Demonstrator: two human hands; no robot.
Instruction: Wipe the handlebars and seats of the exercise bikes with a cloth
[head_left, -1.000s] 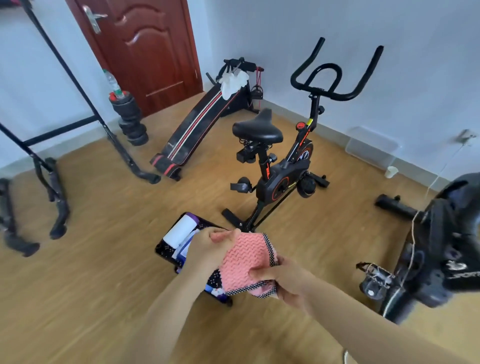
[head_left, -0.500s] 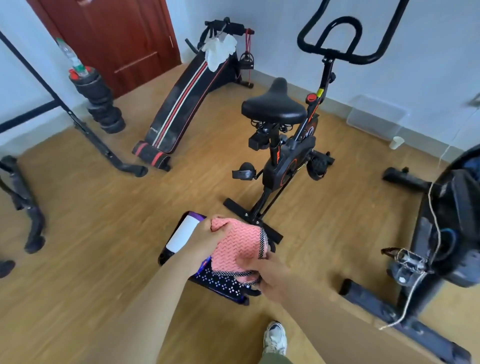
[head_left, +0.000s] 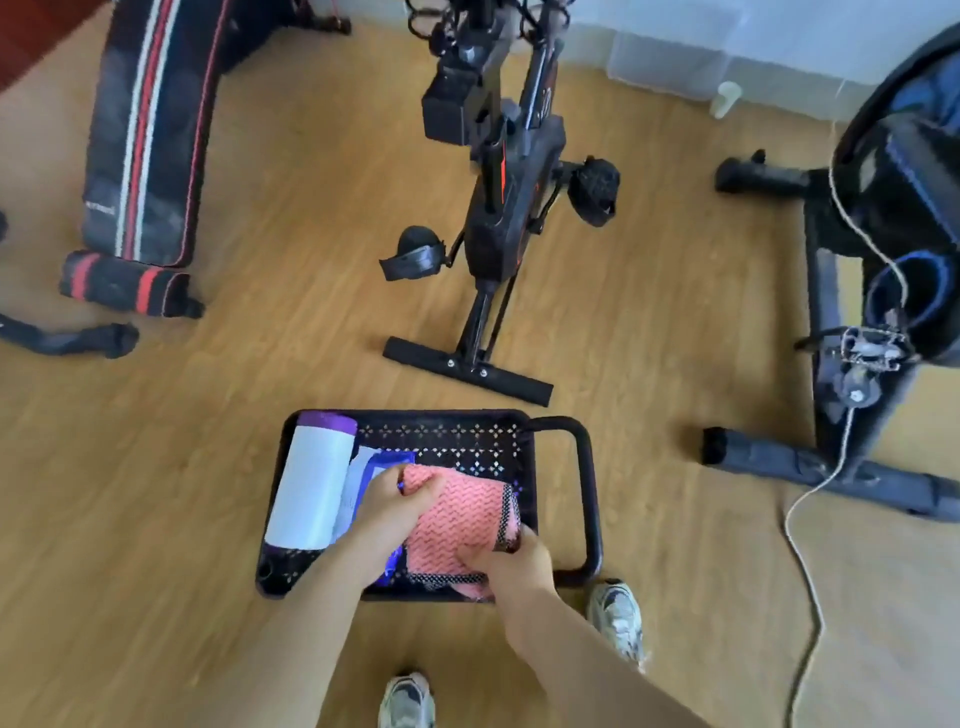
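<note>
Both hands, left hand (head_left: 396, 512) and right hand (head_left: 511, 558), grip the cloth (head_left: 457, 514) over the basket (head_left: 589, 493); a loose hold could drop it inside.

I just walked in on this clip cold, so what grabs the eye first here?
Both hands, left hand and right hand, grip a pink cloth over a black basket on the floor. Just beyond stands a black exercise bike, and a second bike sits at the right edge.
</note>
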